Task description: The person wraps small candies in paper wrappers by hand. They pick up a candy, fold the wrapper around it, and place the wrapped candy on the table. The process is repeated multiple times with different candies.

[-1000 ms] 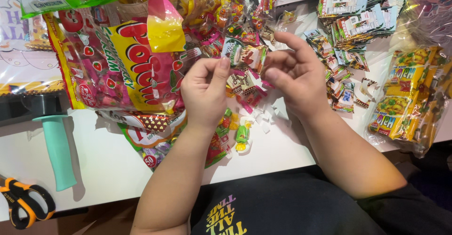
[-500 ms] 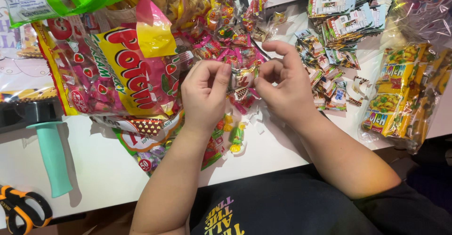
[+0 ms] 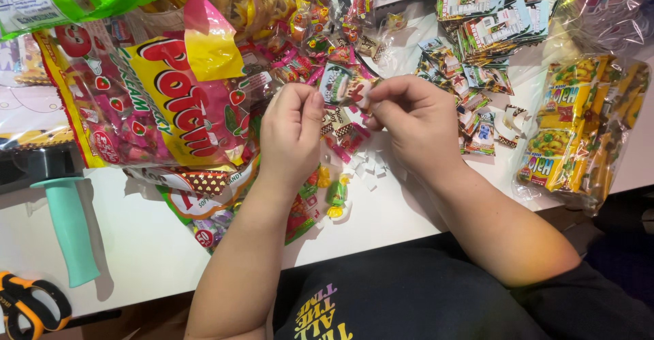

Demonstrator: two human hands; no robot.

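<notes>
Both my hands meet above the middle of the white table (image 3: 136, 244). My left hand (image 3: 289, 132) and my right hand (image 3: 412, 118) pinch the two ends of one small wrapped candy packet (image 3: 342, 84), green and pink, held between fingertips. Under the hands lie more small wrapped sweets (image 3: 337, 193) and bits of torn white paper (image 3: 364, 166). A big yellow and pink snack bag (image 3: 170, 108) lies just left of my left hand.
Stacks of small flat packets (image 3: 487, 23) sit at the back right, a clear bag of yellow packets (image 3: 579, 129) at the right edge. A teal handle (image 3: 68, 227) and orange-black scissors (image 3: 27, 306) lie at the left front. More sweet bags fill the back.
My hands have dropped slightly and drawn a little apart, stretching the small packet between them. The camera view has shifted a bit.
</notes>
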